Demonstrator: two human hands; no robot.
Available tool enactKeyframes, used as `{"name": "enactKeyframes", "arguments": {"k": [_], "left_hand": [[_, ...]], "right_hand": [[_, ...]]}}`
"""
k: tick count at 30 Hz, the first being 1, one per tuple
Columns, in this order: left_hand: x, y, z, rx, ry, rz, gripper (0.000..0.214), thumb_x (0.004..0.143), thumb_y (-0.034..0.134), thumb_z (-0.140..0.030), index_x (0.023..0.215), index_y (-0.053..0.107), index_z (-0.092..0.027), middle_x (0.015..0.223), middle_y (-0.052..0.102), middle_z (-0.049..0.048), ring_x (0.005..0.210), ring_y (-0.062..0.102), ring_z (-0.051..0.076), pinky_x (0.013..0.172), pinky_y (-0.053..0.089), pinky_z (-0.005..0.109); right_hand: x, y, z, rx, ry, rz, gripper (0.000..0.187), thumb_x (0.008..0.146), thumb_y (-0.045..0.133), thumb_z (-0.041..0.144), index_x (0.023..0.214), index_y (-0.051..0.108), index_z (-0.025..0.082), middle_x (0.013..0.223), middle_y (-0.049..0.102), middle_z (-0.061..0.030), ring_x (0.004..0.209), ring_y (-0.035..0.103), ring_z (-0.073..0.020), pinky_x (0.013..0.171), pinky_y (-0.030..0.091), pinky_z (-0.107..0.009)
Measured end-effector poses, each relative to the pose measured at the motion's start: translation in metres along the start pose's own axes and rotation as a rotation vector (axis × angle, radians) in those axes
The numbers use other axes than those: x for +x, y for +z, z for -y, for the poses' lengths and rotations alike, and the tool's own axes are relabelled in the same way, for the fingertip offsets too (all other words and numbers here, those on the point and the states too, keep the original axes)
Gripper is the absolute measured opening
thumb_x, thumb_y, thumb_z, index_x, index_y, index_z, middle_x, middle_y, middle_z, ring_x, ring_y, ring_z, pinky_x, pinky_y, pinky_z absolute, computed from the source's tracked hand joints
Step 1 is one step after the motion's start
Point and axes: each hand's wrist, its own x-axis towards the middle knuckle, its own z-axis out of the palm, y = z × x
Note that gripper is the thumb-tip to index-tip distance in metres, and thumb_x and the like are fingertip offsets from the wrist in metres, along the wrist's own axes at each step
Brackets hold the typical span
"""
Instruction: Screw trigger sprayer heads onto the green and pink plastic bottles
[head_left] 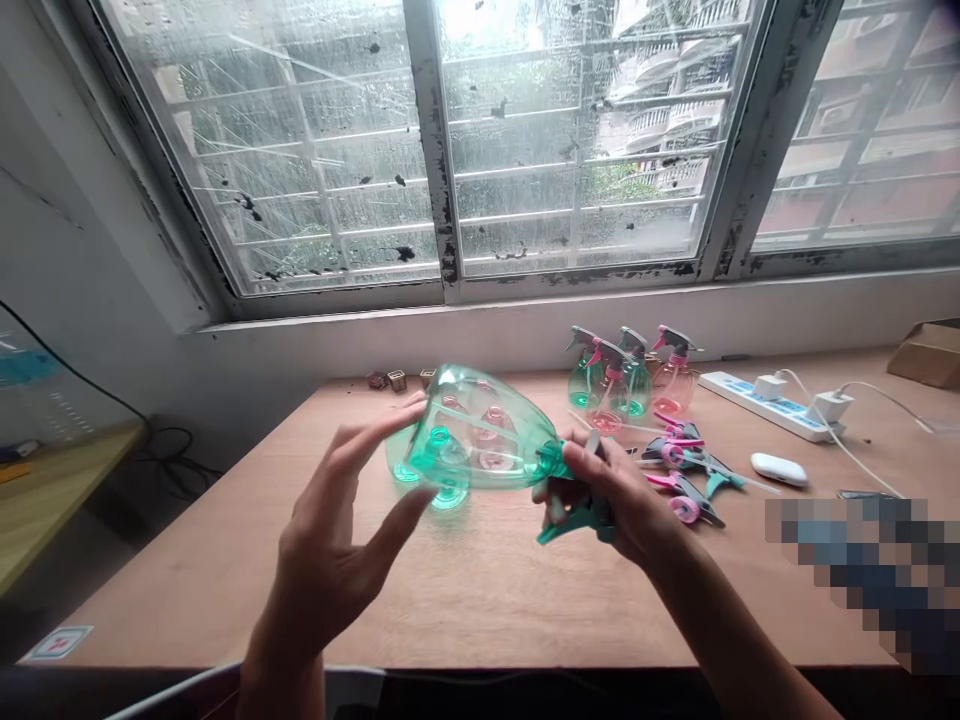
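In the head view, four bottles (611, 385) with spray heads fitted stand together at the back of the table (480, 610), near the wall, and look finished. One green bottle (514, 425) is in hand, held on its side above the table with its base to the left and its neck to the right. The right hand (600, 480) is clamped around the neck and a green spray head (574, 525); the head seems to be at the mouth, but whether it is fully seated I cannot tell, as the fingers cover the joint. The left hand (330, 545) is spread around the base, thumb and fingers well apart; whether it touches the plastic is unclear. Several bare bottles (450, 497), green and pink, stand behind it, partly seen through it, without heads. Loose spray heads (694, 495) lie to the right, unfitted, so these appear to be left over.
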Motion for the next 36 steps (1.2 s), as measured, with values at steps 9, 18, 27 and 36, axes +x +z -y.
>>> {"name": "enactKeyframes", "arguments": {"k": [9,18,27,36], "left_hand": [[0.004,0.017,0.008,0.091,-0.316,-0.1,0.045,0.106,0.065,-0.057,0.142,0.075,-0.033,0.117,0.071,0.0052,0.108,0.073,0.025,0.099,0.062,0.037],[0.006,0.02,0.0,-0.224,-0.307,-0.155,0.049,0.096,0.078,-0.058,0.137,0.073,-0.032,0.159,0.064,0.007,0.155,0.052,0.035,0.122,0.054,0.052],[0.015,0.037,-0.012,-0.418,-0.686,-0.253,0.041,0.097,0.072,-0.055,0.125,0.078,-0.025,0.142,0.076,0.0079,0.117,0.074,0.029,0.09,0.063,0.034],[0.007,0.057,-0.023,-0.197,-0.415,-0.559,0.017,0.094,0.065,-0.03,0.105,0.079,-0.028,0.114,0.078,0.001,0.116,0.073,0.028,0.1,0.06,0.041]], "right_hand": [[-0.013,0.0,0.0,-0.948,-0.843,-0.119,0.031,0.093,0.089,0.027,0.117,0.07,0.029,0.089,0.084,-0.0027,0.071,0.079,-0.0215,0.063,0.061,-0.031],[-0.013,0.013,0.004,-0.562,-0.428,-0.203,0.035,0.094,0.083,0.056,0.1,0.067,0.025,0.069,0.078,-0.0004,0.057,0.071,-0.0191,0.051,0.053,-0.028],[-0.015,0.016,-0.013,-0.956,-0.957,-0.162,0.026,0.104,0.073,0.052,0.099,0.077,0.026,0.07,0.08,-0.0035,0.059,0.075,-0.0212,0.058,0.059,-0.031],[-0.008,0.028,-0.008,-0.203,-0.176,-0.094,0.046,0.095,0.077,0.065,0.087,0.071,0.02,0.077,0.073,-0.002,0.069,0.078,-0.0212,0.064,0.065,-0.031]]}}
